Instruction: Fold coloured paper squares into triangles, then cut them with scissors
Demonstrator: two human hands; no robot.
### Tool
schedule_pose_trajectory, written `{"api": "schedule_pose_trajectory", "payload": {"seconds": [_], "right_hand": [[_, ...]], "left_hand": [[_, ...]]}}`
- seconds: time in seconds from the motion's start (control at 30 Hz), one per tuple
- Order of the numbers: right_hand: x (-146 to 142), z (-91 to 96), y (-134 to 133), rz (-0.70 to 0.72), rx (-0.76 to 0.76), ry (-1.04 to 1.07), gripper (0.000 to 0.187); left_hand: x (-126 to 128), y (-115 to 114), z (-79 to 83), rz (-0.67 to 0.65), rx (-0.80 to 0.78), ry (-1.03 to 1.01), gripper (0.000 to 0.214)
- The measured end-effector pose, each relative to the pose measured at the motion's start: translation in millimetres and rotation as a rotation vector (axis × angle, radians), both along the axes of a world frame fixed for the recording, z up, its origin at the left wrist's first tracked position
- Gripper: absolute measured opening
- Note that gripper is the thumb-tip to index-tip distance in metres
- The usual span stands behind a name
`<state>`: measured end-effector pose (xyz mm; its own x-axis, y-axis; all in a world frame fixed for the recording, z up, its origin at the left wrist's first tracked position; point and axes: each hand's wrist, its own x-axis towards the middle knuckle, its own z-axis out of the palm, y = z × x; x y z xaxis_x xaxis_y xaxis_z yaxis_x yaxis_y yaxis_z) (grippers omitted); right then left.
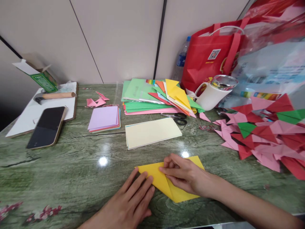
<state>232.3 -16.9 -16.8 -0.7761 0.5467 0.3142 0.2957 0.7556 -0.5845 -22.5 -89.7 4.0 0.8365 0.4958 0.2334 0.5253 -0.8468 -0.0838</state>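
Observation:
A sheet of yellow paper [156,174] lies on the table in front of me, with its left part folded over to a slanting edge. My left hand [133,198] rests flat at the paper's left corner, fingers stretched out and their tips touching it. Over the middle of the sheet, my right hand [184,173] has its fingers curled and pinched together at the folded flap. The palm covers part of the paper's right half. Just beyond both hands are cream paper strips [152,132].
Behind lie coloured paper sheets [140,92], black-handled scissors [179,120] and a white mug [211,95]. Folded paper pieces [267,136] are heaped at right by a red bag [207,54]. Leftward are square papers [103,118], a phone [47,127] and a hammer [57,94].

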Motion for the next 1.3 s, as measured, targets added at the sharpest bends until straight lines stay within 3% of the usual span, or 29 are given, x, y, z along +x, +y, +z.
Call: {"api": "schedule_pose_trajectory", "payload": {"seconds": [1.0,1.3], "right_hand": [[-1.5,0.9,-0.1,-0.005,0.012,0.052,0.025],[-1.6,-1.7,-0.4,-0.009,0.013,0.056,0.026]], "left_hand": [[0.5,2.4,4.0,-0.032,-0.019,0.141,0.047],[1.3,-0.1,-4.4,0.024,-0.106,0.055,0.048]]}}
